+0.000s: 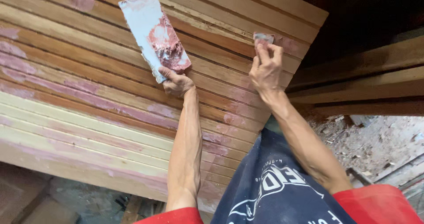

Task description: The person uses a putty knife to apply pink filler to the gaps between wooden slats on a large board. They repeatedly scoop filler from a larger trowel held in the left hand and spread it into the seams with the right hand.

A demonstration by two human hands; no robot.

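- L hand (177, 82), centre of frame, closed round the lower end of a flat pale board (152, 32) used as a putty palette; board's long axis runs from the hand up-left toward the top of frame
- Lump of pinkish-red filler (167, 45) sits on the lower-right part of that board, just above the L hand's thumb
- R hand (266, 69), right of centre, fingers pinched on a small scraper blade (263, 38); blade pressed flat against the grooved wood panel (88, 87), near the panel's upper-right edge
- Blade carries a smear of the same pink stuff; how much is left on it can't tell
- Key relation: filler lies to the left of the R hand and a bit higher than its wrist, w/ bare panel slats between; R hand is the one w/ the tool, L hand only holds the supply
- Panel slats run diagonally, upper left of frame down to lower right; pink patches already spread along several grooves, esp. left side & lower centre
- Both forearms reach up from bottom of frame; red sleeves & dark blue apron (274, 184) at bottom right
- Right of frame: stacked timber boards (362, 78); rubble-strewn ground (375, 140) below them
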